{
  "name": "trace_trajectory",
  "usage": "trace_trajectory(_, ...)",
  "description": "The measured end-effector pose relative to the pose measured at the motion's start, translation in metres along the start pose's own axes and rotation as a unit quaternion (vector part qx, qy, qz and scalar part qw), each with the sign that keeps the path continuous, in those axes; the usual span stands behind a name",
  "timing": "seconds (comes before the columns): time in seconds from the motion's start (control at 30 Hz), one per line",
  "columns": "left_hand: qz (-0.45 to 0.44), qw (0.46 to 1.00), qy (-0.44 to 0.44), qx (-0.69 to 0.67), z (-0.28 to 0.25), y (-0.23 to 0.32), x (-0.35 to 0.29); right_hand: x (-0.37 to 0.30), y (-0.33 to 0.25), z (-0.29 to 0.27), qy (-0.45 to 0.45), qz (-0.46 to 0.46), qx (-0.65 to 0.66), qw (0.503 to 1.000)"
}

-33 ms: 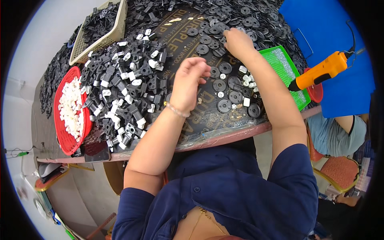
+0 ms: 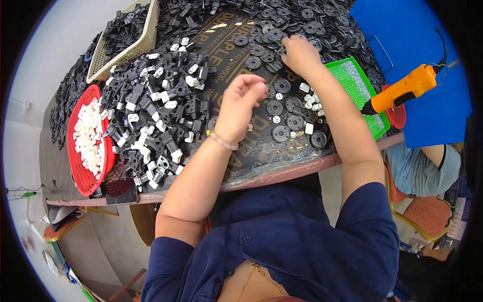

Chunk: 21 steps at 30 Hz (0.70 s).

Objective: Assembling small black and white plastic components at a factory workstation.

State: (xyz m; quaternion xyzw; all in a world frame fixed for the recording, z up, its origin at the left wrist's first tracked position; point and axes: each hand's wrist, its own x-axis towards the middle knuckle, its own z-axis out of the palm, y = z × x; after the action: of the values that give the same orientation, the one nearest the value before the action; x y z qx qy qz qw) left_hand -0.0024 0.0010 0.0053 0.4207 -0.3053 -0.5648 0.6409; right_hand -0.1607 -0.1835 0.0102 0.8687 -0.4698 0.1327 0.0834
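Note:
My right hand (image 2: 303, 56) reaches to the near edge of a heap of round black plastic discs (image 2: 314, 27). Its fingers are bent in among the discs, and what they pinch is hidden beneath them. Over the middle of the table hovers my left hand (image 2: 240, 103), half curled, thumb and fingers slightly apart, with nothing visible in it. Between my forearms lie several loose black discs (image 2: 280, 133), with small white plastic pieces (image 2: 308, 129) among them. A pile of black plastic holders with white inserts (image 2: 151, 110) spreads to the left of my left hand.
A red basket of white pieces (image 2: 75, 146) stands at the left, a cream basket of black parts (image 2: 151, 32) behind it. To the right are a green tray with small metal parts (image 2: 344, 83), an orange electric screwdriver (image 2: 402, 90) and a blue bin (image 2: 422, 45). Another person sits beyond.

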Motion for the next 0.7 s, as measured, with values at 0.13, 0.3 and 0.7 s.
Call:
trace_trajectory(0.13, 0.208, 0.868, -0.135, 0.431, 0.01, -0.008, -0.007, -0.019, 0.018, -0.009, 0.138, 0.024, 0.187, 0.972)
trace_trajectory(0.3, 0.36, 0.679, -0.231, 0.597, 0.034, -0.035, -0.013, -0.043, 0.024, -0.055, 0.014, 0.087, 0.356, 0.93)
trace_trajectory(0.7, 0.269, 0.722, -0.211, 0.602, 0.05, 0.0, -0.018, -0.05, 0.049, -0.068, 0.189, 0.109, 0.316, 0.924)
